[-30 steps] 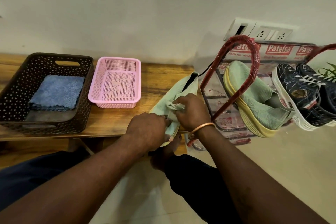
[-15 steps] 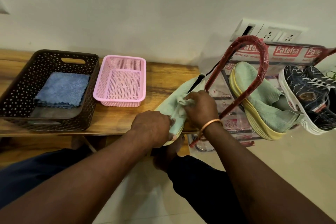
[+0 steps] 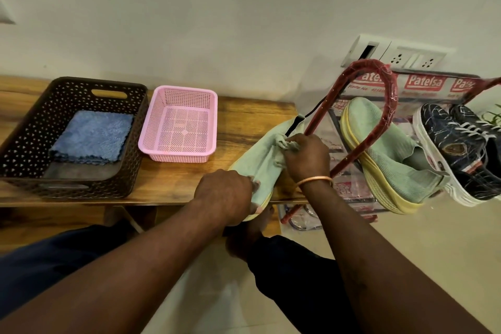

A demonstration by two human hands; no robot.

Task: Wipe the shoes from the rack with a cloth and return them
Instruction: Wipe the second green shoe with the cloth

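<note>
A pale green shoe [image 3: 264, 160] with a yellow sole lies on the wooden bench [image 3: 173, 187] near its right end. My left hand [image 3: 223, 195] grips the shoe's near end. My right hand [image 3: 307, 156] holds a bunched pale green cloth [image 3: 283, 144] against the shoe's upper, close to its black pull tab. The matching green shoe [image 3: 385, 154] leans on the red-framed shoe rack [image 3: 379, 106] to the right, beside two dark blue sneakers [image 3: 461, 149].
A dark brown perforated basket [image 3: 35, 144] on the bench's left holds a folded blue cloth [image 3: 93, 139]. A pink mesh tray [image 3: 208, 127] stands beside it. Wall sockets [image 3: 401, 55] sit above the rack. My legs and a foot are below the bench edge.
My right hand has slid the cloth along the shoe's upper, away from me toward the pull tab. My left hand keeps its hold on the near end.
</note>
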